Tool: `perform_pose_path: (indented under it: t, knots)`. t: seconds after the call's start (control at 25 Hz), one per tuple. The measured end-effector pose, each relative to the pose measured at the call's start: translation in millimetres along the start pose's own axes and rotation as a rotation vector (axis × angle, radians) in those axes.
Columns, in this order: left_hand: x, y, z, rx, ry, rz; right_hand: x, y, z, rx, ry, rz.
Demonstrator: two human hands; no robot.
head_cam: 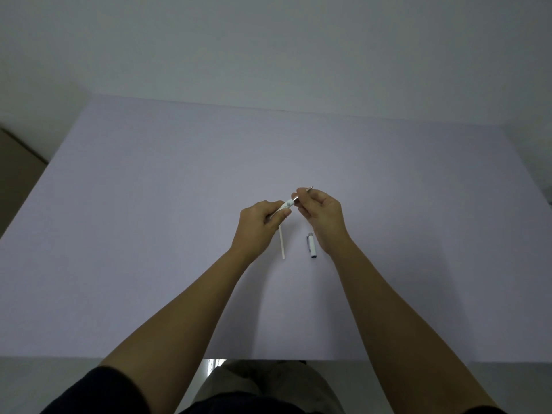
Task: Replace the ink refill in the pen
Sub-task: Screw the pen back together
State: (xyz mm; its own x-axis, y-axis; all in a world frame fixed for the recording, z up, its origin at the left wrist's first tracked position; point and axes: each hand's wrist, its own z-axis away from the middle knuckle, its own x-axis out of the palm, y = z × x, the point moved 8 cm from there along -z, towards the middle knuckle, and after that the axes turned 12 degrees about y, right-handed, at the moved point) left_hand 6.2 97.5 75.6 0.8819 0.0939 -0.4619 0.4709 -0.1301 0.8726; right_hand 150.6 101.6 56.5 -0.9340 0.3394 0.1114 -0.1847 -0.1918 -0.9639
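Observation:
A white pen barrel (286,204) is held above the table in my left hand (259,227), fingers closed around it. My right hand (322,218) pinches the pen's metal tip end (305,191), which points up and to the right. The two hands almost touch. On the table below them lies a thin white ink refill (282,243), its upper end hidden behind my left hand. To its right lies the white pen cap (311,245) with a clip, just left of my right wrist.
The pale lilac table (149,219) reaches to a plain wall at the back. Its near edge runs along the bottom, above my lap. A brown surface (18,174) shows beyond the left edge.

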Motion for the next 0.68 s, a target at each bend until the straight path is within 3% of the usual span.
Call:
perform_pose_path:
  t: [0.2, 0.32, 0.48, 0.68]
  knots:
    - [-0.8, 0.0, -0.1, -0.003, 0.008, 0.009, 0.8, 2.4, -0.3, 0.036, -0.052, -0.137]
    - [0.6, -0.7, 0.6, -0.004, -0.007, 0.009, -5.1, 0.2, -0.7, -0.016, 0.022, -0.025]
    - [0.1, 1.3, -0.6, 0.000, 0.002, 0.012, 1.1, 2.8, 0.4, 0.022, -0.042, -0.100]
    - [-0.1, 5.0, -2.8, 0.041, 0.004, -0.015, -3.9, -3.3, -2.3, -0.034, 0.065, 0.038]
